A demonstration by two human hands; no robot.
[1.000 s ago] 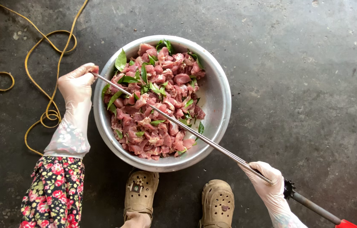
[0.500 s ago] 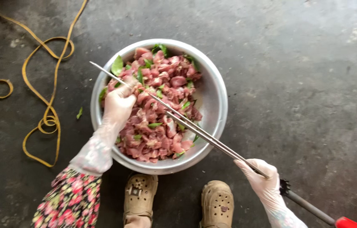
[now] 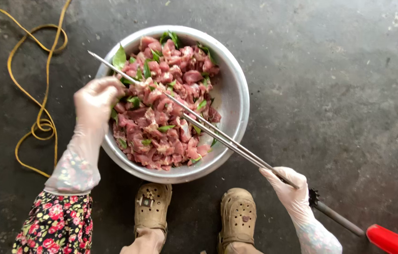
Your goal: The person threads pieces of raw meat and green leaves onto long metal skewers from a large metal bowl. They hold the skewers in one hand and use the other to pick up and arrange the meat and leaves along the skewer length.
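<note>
The bowl [image 3: 234,101] is sitting on the floor [image 3: 330,84], just right of the left hand [image 3: 96,99] and up-left of the right hand [image 3: 287,184]. Meat [image 3: 161,117] and leaves [image 3: 120,57] are lying in it. The skewers [image 3: 199,123] are stretching across the bowl from the right hand toward the left hand. The cord [image 3: 36,84] is lying left of the left hand. Two shoes [image 3: 152,207] are standing between the hands, below the bowl.
</note>
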